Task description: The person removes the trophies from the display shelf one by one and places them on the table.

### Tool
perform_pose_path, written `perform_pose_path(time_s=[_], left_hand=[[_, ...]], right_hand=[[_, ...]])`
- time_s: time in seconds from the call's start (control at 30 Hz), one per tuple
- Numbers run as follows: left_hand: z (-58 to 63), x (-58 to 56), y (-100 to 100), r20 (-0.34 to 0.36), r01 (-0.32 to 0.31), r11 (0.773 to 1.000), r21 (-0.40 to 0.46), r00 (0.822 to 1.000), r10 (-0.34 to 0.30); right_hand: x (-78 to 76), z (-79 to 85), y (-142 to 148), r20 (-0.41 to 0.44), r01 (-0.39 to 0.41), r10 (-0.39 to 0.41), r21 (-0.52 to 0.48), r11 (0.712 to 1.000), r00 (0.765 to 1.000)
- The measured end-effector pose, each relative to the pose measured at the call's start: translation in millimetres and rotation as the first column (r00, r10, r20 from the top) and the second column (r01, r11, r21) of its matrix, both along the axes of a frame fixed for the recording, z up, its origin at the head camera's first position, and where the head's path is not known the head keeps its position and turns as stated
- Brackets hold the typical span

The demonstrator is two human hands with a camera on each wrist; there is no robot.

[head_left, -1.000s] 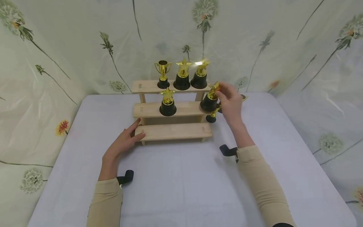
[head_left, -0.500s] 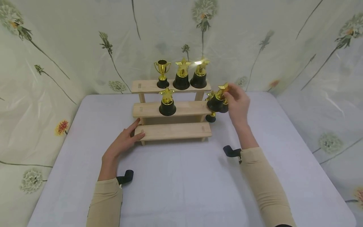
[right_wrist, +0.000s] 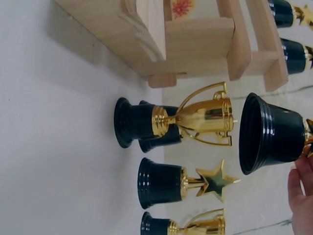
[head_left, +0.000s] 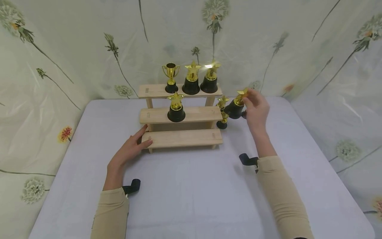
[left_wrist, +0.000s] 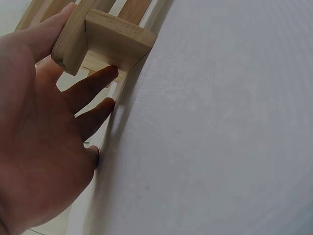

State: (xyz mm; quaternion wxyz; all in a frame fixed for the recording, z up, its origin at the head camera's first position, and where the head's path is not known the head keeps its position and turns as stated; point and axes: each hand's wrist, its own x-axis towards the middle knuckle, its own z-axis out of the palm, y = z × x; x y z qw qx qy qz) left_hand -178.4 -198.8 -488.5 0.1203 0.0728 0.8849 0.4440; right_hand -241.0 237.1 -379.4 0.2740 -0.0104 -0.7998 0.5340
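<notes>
My right hand pinches a gold star trophy by its star, off the table to the right of the stand. It tilts, and its black base shows large in the right wrist view. Below it stand a small gold cup trophy, another star trophy and a second cup, partly cut off. At the left end of the three-tier wooden stand, my left hand holds the lowest step, thumb on top. Its other fingers extend below the board in the left wrist view.
On the top step are a gold cup trophy and two star trophies. One star trophy stands on the middle step. A white cloth covers the table, with a flowered curtain behind.
My right hand has lifted the star trophy from the right end of the middle step and carried it rightward. The left hand stays in place on the stand.
</notes>
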Motion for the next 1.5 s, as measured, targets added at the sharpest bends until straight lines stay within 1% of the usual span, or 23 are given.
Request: perform_pose_path(time_s=[0.13, 0.33, 0.4, 0.47, 0.7, 0.83, 1.07, 1.17, 1.4, 1.5], left_hand=[[-0.3, -0.4, -1, 0.006, 0.005, 1.000, -0.010, 1.000, -0.005], [0.4, -0.5, -1, 0.004, 0.009, 1.000, -0.018, 1.000, -0.009], [0.6, 0.1, 0, 0.004, -0.001, 1.000, -0.017, 1.000, 0.001], [1.2, 0.5, 0, 0.001, 0.002, 1.000, -0.011, 1.000, -0.002], [0.1, 1.1, 0, 0.007, 0.001, 1.000, -0.011, 1.000, -0.001], [-0.6, 0.0, -1, 0.005, 0.013, 1.000, -0.009, 1.000, -0.013], [0.5, 0.1, -2, 0.010, 0.017, 1.000, -0.006, 1.000, -0.017], [1.4, 0.7, -3, 0.002, 0.034, 0.999, -0.006, 0.999, -0.034], [2.9, 2.2, -2, 0.002, 0.023, 1.000, -0.010, 1.000, -0.023], [3.3, 2.9, -2, 0.008, 0.013, 1.000, -0.013, 1.000, -0.013]], right_hand=[[3.2, 2.6, 2, -0.019, 0.014, -0.014, -0.004, 1.000, 1.000], [-4.4, -9.2, 14, -0.009, 0.039, -0.039, 0.005, 0.999, 0.999], [-6.4, -12.7, 17, -0.007, 0.048, -0.048, 0.019, 0.999, 0.999], [-7.1, -14.4, 20, -0.010, 0.057, -0.056, 0.035, 0.998, 0.998], [-8.7, -18.6, 31, -0.036, 0.063, -0.062, 0.038, 0.997, 0.997], [-10.9, -22.4, 36, -0.036, 0.080, -0.078, 0.042, 0.996, 0.996], [-12.8, -27.4, 39, 0.015, 0.102, -0.102, 0.035, 0.994, 0.995], [-13.1, -30.5, 39, 0.035, 0.101, -0.103, 0.040, 0.994, 0.994], [-14.4, -41.0, 43, 0.065, 0.097, -0.100, 0.050, 0.994, 0.993], [-14.7, -46.5, 44, 0.092, 0.092, -0.098, 0.067, 0.994, 0.991]])
